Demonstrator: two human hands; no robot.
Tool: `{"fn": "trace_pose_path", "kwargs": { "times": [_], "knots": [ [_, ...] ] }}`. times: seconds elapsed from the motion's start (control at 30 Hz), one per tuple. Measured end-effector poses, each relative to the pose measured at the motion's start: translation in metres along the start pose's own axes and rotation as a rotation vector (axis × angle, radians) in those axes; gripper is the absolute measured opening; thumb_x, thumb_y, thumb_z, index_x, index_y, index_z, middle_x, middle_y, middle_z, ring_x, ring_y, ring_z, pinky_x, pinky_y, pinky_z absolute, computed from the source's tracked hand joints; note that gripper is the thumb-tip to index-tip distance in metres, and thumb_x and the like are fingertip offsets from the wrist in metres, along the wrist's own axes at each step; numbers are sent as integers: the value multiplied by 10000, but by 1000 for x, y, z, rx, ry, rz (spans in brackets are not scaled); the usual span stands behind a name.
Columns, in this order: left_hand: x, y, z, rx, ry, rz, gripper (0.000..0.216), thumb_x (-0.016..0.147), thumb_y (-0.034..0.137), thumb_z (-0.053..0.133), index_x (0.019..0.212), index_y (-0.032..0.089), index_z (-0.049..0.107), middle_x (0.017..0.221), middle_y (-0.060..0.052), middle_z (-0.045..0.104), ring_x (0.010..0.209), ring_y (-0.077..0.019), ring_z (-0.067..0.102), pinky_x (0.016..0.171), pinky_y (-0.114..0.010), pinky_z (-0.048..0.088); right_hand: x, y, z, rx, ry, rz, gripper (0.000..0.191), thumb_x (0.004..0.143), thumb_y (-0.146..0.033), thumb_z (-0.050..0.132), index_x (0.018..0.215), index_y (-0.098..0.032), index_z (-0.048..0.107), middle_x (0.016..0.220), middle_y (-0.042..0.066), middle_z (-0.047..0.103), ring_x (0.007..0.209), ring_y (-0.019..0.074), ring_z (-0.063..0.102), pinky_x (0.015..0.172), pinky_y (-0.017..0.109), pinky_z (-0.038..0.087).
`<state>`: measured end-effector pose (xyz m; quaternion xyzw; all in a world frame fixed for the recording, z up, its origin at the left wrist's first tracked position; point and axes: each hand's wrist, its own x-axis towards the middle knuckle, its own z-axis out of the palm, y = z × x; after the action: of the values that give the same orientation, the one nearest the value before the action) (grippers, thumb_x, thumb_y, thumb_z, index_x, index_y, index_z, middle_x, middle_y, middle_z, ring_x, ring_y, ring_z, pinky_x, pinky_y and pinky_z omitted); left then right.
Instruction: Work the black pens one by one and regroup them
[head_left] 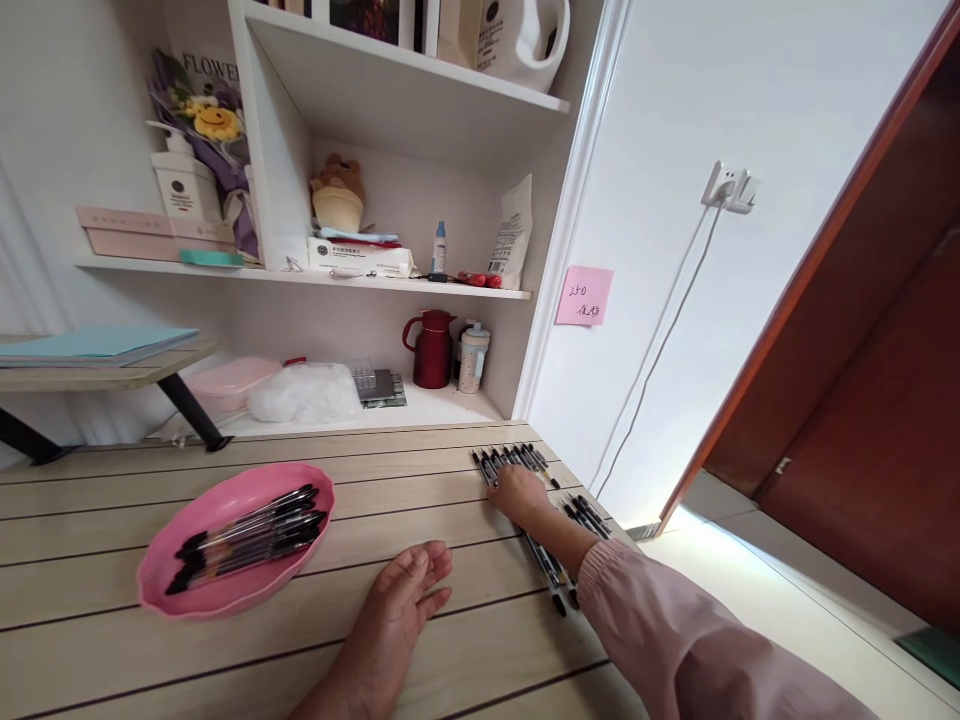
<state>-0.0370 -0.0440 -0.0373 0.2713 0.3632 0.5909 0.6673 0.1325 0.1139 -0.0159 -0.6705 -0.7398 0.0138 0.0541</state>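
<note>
Over a row of black-capped pens (pixel 531 458) near the table's right edge, my right hand (pixel 519 494) is closed, fingers curled down on a pen among them; its fingertips are partly hidden. More pens (pixel 586 514) lie beside my right wrist, and others (pixel 546 572) stick out below it. My left hand (pixel 409 590) holds nothing; it rests palm inward above the table, fingers loosely bent and apart. To its left sits a pink oval dish (pixel 161 572) with scalloped rim, holding a pile of clear-barrelled, black-capped pens (pixel 251 535).
The slatted wooden table (pixel 300 650) meets a white shelf unit at the back. A small raised stand (pixel 180 370) occupies the left rear. On the bottom shelf are a plastic bag (pixel 306 393), a dark red jug (pixel 433 350) and a cup (pixel 472 358). A wall borders the right side.
</note>
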Motion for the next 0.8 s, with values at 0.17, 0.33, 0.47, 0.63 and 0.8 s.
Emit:
{"fn": "trace_pose_path", "kwargs": {
  "times": [0.17,0.33,0.47,0.63,0.8],
  "knots": [
    [0,3,1,6,15,-6,263,703,342,618,890,163,661,1052,-119,636,1071,-254,523,905,-396,384,-5,1,-6,-13,2,-8,310,740,-293,509,954,-102,626,1031,176,622,946,252,584,757,307,417],
    [-1,-1,0,5,-5,-5,264,715,344,604,901,164,658,1040,-118,640,1050,-245,534,903,-386,378,-15,0,-23,-20,14,-34,276,780,-230,432,929,-108,631,987,170,636,925,238,589,743,311,409],
    [1,5,3,89,-6,35,286,713,366,596,905,162,653,1003,-118,647,1013,-248,550,885,-387,386,-62,-13,-34,-20,-20,-193,270,771,-262,443,858,-117,654,910,161,658,861,245,606,699,298,417],
    [11,68,-21,664,251,355,235,571,255,692,799,201,675,869,-82,664,935,-276,561,889,-365,355,-148,-42,-33,55,-182,-486,284,764,-299,440,773,-154,685,791,146,686,734,251,635,615,294,433],
    [4,135,-77,1424,618,371,122,589,175,575,472,204,562,591,-86,599,813,-338,544,803,-439,339,-178,-66,-29,128,-277,-527,276,752,-308,457,805,-161,684,799,136,689,730,266,642,575,291,439]
  ]
}}
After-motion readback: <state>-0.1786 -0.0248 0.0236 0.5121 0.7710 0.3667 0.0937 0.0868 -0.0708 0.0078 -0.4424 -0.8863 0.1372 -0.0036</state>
